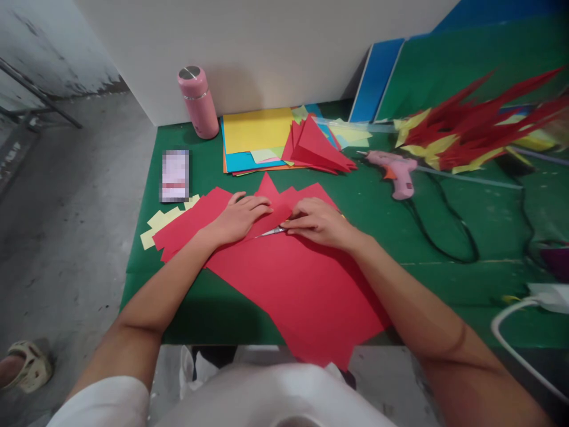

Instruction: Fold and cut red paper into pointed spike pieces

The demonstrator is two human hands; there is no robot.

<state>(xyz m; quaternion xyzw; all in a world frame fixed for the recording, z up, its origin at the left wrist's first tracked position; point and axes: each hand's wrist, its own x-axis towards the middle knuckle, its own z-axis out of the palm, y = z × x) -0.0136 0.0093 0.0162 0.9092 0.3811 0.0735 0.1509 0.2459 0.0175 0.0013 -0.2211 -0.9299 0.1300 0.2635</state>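
Observation:
A sheet of red paper lies across the table's front edge, with more red sheets and cut pieces layered behind it. My left hand rests on the red layers, fingers stretched out and pressing down. In my right hand is a slim pointed metal tool that looks like a craft knife, its tip pointing left and touching the red paper. Most of its handle is hidden by my fingers. Left of my left hand is a stack of red strips, with pale yellow paper pieces beneath.
A phone and pink bottle stand at the left. Behind my hands are coloured sheets and folded red triangles. To the right are a pink glue gun, its black cord, a red-yellow paper flame and a white plug.

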